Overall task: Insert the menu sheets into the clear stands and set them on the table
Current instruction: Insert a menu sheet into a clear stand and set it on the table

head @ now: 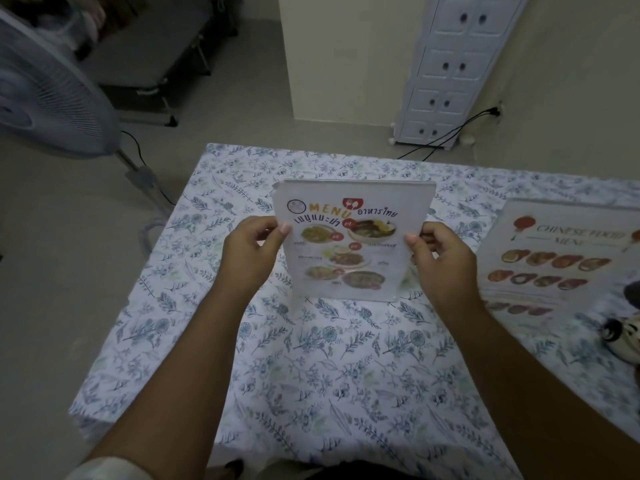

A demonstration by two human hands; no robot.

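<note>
Head view, dim light. Your left hand (250,252) pinches the left edge of the clear stand (349,242), thumb on the front face, fingers curled behind. Your right hand (441,256) grips the right edge of the same stand the same way, thumb tip on the front near the edge. Both hands are closed on the stand at about mid-height.

Between your hands the stand is upright, tilted slightly, front face toward you. A menu sheet (341,249) sits inside it: "MENU" heading with Thai lettering, several dish photos below. The sheet's top left corner pokes a little past the stand's left edge, above your left thumb. The stand's lower edge is at or just above the bench (311,375); contact cannot be told.

The bench carries a cloth with a blue floral print. Beyond your right hand, on the bench, lies a second menu (554,258) headed "CHINESE FOOD MENU", rows of dish photos, blurred; whether it is in a stand cannot be told. Near your right forearm, at the frame edge, a small black-and-white object (623,336), partly cut off.

Past your left hand, off the bench, a standing fan (45,88) on the floor. Ahead of both hands, a white drawer cabinet (450,67) against the wall.
</note>
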